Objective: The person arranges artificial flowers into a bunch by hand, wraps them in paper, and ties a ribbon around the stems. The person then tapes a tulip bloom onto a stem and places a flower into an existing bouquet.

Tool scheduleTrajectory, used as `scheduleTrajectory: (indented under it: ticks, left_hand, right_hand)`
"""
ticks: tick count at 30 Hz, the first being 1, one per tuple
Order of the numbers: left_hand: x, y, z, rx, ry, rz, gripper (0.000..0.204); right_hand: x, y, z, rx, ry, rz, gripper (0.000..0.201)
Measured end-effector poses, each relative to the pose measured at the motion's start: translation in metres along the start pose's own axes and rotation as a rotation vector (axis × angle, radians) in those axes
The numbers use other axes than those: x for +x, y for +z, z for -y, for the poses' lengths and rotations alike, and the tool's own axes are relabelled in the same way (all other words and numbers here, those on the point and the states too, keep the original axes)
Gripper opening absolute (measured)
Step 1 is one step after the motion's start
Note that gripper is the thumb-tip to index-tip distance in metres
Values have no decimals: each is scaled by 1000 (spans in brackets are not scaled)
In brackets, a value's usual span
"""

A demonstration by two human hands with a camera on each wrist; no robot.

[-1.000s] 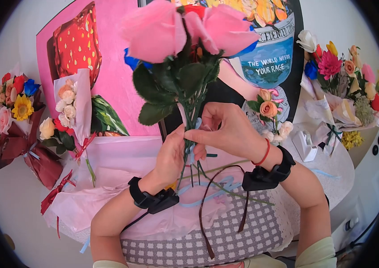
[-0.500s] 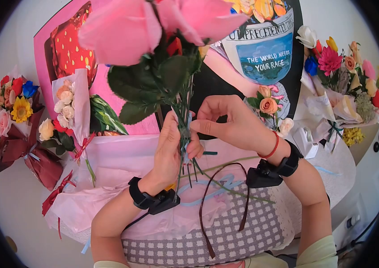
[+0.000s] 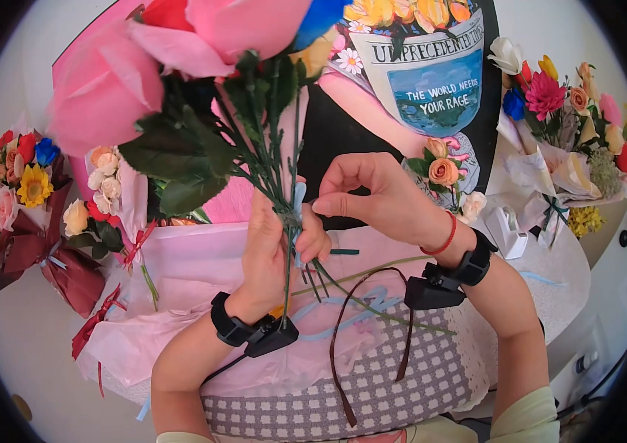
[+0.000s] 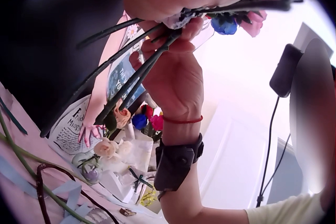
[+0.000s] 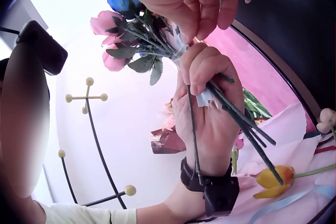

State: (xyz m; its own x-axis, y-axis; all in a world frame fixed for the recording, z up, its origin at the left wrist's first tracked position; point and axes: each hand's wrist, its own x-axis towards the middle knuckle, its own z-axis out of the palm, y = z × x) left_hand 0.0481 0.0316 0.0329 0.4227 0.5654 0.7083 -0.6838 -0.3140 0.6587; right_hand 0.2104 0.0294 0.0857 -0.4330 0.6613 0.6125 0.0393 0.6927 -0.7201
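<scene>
Bouquet (image 3: 184, 151) of large pink roses with red and blue blooms and dark green leaves, held in the air above the middle of the counter (image 3: 561, 277), heads up and tipped toward the left, bare stems pointing down; of the two hands, the left hand (image 3: 263, 247) grips the stems, fingers wrapped round them, with a pale blue strip (image 3: 299, 198) lying along them there; the right hand (image 3: 369, 188) is just beside that strip, thumb and forefinger bent toward each other; whether they pinch anything thin, I cannot tell.

Pink paper (image 3: 132, 343) covers the counter's left part; a grey-and-white checked cloth (image 3: 402, 402) lies along the near edge; over these lie a brown ribbon (image 3: 334, 358) and a loose blue ribbon (image 3: 380, 301); a yellow tulip (image 5: 274, 182) rests on the paper, clearest from the right wrist; a white tape dispenser (image 3: 505, 235) stands toward the right edge, near a mixed wrapped bunch (image 3: 568, 140) at the far right corner; a burgundy-wrapped bunch (image 3: 33, 236) is by the left edge; a painting (image 3: 439, 81) beyond the far edge reads "THE WORLD NEEDS YOUR RAGE".
</scene>
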Motion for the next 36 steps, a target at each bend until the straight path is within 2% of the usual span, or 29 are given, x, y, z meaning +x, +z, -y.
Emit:
scheduleTrajectory:
  ticks: [6, 9, 11, 14, 15, 17, 19, 20, 21, 25, 31, 33, 35, 36]
  left_hand:
    - [-2, 0, 1, -38, 15, 18, 38]
    - [-2, 3, -3, -51, -46, 22, 37]
    - [-3, 6, -5, -90, -125, 18, 37]
    - [-3, 6, -9, -44, -210, 81, 37]
    - [-2, 6, -10, -44, -210, 81, 37]
    - [-1, 5, -11, 15, -221, 164, 37]
    - [-1, 7, -10, -18, -233, 147, 37]
    - [-2, 8, -10, -51, -247, 126, 36]
    - [-2, 7, -10, -51, -246, 127, 36]
    - [-1, 5, -10, -54, -242, 96, 37]
    - [2, 6, -11, -7, -194, 123, 37]
    - [2, 6, -8, 19, -157, 122, 37]
    - [3, 6, -5, 95, -115, 14, 38]
    - [3, 3, -4, 95, -114, 13, 38]
  right_hand:
    - [2, -2, 0, -39, 35, 75, 10]
    - [3, -3, -4, -39, -53, 80, 9]
    - [2, -4, -1, -198, -195, 60, 8]
    - [0, -5, -3, -220, -238, 59, 13]
    - [-2, -5, -4, -220, -238, 59, 13]
    - [-5, -6, -7, -14, -55, 88, 15]
    - [-6, -7, -8, 22, -49, 83, 15]
    - [-6, -7, -7, -69, -104, 88, 15]
    - [-6, -8, -6, -160, -158, 93, 15]
    - [-3, -5, -3, -116, -127, 89, 15]
    - [1, -5, -10, -128, -92, -62, 16]
    - [-4, -4, 1, -283, -74, -21, 17]
    - [-8, 7, 3, -323, -99, -72, 16]
    - [-10, 12, 4, -363, -125, -125, 15]
